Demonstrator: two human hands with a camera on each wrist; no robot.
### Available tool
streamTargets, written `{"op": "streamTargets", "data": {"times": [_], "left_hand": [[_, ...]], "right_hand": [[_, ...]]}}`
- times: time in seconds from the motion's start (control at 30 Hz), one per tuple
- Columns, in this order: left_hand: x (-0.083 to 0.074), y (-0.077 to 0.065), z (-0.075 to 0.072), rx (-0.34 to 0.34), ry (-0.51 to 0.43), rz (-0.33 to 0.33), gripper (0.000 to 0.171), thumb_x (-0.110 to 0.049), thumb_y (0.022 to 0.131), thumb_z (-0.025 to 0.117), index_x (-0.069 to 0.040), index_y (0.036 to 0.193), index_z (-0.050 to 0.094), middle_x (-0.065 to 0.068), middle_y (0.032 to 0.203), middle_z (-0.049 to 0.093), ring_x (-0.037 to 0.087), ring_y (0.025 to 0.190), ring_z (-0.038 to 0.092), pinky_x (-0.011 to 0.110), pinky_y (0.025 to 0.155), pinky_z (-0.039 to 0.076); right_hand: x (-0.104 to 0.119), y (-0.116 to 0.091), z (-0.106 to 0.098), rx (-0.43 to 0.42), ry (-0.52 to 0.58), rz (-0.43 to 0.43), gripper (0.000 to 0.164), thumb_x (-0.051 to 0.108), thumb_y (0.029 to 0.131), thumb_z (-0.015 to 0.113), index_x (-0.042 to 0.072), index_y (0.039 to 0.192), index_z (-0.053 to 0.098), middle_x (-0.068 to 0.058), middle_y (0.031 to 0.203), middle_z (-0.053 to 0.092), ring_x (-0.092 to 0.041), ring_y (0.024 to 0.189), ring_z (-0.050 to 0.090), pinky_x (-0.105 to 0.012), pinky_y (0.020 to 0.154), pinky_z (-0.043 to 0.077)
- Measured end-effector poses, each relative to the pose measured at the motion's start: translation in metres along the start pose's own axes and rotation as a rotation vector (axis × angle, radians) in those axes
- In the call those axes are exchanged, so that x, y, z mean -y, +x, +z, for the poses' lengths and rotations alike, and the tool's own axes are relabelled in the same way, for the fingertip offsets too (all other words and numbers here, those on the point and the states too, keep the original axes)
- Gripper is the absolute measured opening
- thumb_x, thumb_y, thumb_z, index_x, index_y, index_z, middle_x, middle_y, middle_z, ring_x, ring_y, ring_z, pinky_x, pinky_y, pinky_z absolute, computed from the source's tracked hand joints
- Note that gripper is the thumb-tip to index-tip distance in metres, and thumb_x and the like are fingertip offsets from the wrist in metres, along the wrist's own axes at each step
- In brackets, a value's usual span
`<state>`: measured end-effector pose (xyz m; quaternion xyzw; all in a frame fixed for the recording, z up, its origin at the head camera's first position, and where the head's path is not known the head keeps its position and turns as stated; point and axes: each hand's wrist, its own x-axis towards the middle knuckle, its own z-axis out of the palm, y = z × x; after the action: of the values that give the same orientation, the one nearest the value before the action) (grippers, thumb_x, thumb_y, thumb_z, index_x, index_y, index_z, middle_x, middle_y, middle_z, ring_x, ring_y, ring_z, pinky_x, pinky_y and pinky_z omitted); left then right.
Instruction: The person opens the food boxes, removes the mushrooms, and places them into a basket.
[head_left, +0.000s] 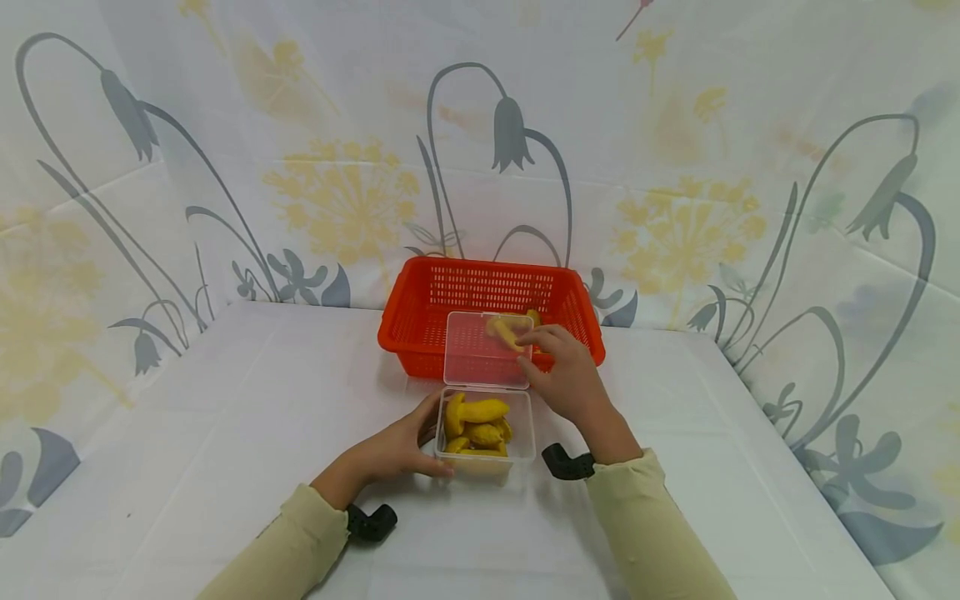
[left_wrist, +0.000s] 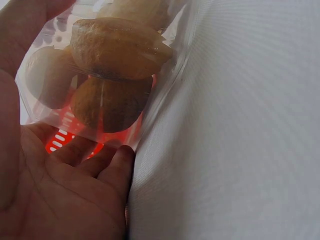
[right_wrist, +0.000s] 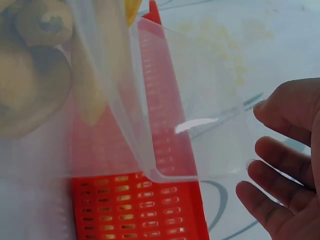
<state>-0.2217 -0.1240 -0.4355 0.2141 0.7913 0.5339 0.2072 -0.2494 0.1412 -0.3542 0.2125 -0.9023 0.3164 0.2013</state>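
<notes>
A clear plastic box (head_left: 534,425) with its hinged lid (head_left: 480,367) raised stands on the table. Inside lie several yellow pieces (head_left: 483,410), at least one shaped like a mushroom; through the wall they look brownish in the left wrist view. My left hand (head_left: 401,446) holds the box from the left, thumb at the front and fingers round the back. Beside the lid's right edge is my right hand (head_left: 566,371). Its fingers (right_wrist: 272,150) are spread and bent a little, with nothing seen between them. Whether they touch the lid, I cannot tell.
Behind the box stands a red perforated basket (head_left: 405,308), partly covered by the lid. More yellow pieces (head_left: 534,317) show in its right part. A white cloth (head_left: 225,433) covers the table, and a flower-patterned curtain (head_left: 345,125) hangs behind it.
</notes>
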Motion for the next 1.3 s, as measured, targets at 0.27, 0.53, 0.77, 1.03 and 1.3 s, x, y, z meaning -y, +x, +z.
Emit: {"op": "streamTargets", "data": {"times": [0.27, 0.53, 0.77, 1.03, 1.3], "left_hand": [[0.000, 0.001, 0.000, 0.005, -0.004, 0.002, 0.115, -0.029, 0.069, 0.087, -0.039, 0.153, 0.009, -0.006, 0.162, 0.015, 0.023, 0.150, 0.019, 0.044, 0.120, 0.025], [-0.001, 0.000, -0.001, 0.019, 0.001, 0.023, 0.113, -0.030, 0.071, 0.086, -0.040, 0.153, 0.007, -0.008, 0.162, 0.015, 0.022, 0.151, 0.018, 0.044, 0.120, 0.025], [-0.001, -0.001, -0.001, 0.019, 0.001, 0.029, 0.112, -0.029, 0.072, 0.085, -0.041, 0.152, 0.008, -0.009, 0.161, 0.016, 0.022, 0.150, 0.019, 0.044, 0.120, 0.025], [0.001, 0.000, -0.001, 0.025, -0.003, 0.041, 0.111, -0.027, 0.073, 0.085, -0.043, 0.151, 0.009, -0.010, 0.161, 0.018, 0.021, 0.150, 0.018, 0.045, 0.120, 0.025], [0.000, 0.000, -0.001, 0.018, 0.013, 0.034, 0.111, -0.030, 0.071, 0.086, -0.040, 0.152, 0.010, -0.009, 0.160, 0.020, 0.021, 0.150, 0.020, 0.044, 0.120, 0.026]], "right_hand": [[0.009, -0.001, 0.005, 0.080, 0.021, -0.050, 0.024, 0.018, 0.087, 0.071, 0.013, 0.111, 0.068, -0.005, 0.118, 0.065, -0.027, 0.106, 0.062, -0.041, 0.087, 0.059], [0.015, -0.004, 0.013, 0.175, 0.038, -0.099, 0.028, 0.016, 0.085, 0.073, 0.014, 0.113, 0.067, -0.003, 0.116, 0.067, -0.024, 0.098, 0.065, -0.038, 0.083, 0.060], [0.022, -0.006, 0.017, 0.300, 0.033, -0.106, 0.031, 0.024, 0.087, 0.073, 0.018, 0.116, 0.067, 0.000, 0.117, 0.069, -0.021, 0.107, 0.063, -0.039, 0.092, 0.057], [0.026, -0.007, 0.020, 0.376, 0.072, -0.152, 0.028, 0.026, 0.087, 0.072, 0.015, 0.113, 0.069, 0.001, 0.108, 0.071, -0.018, 0.103, 0.064, -0.037, 0.092, 0.056], [0.030, -0.008, 0.022, 0.448, 0.031, -0.107, 0.025, 0.024, 0.087, 0.073, 0.016, 0.110, 0.070, 0.003, 0.106, 0.072, -0.018, 0.105, 0.065, -0.036, 0.094, 0.056]]}}
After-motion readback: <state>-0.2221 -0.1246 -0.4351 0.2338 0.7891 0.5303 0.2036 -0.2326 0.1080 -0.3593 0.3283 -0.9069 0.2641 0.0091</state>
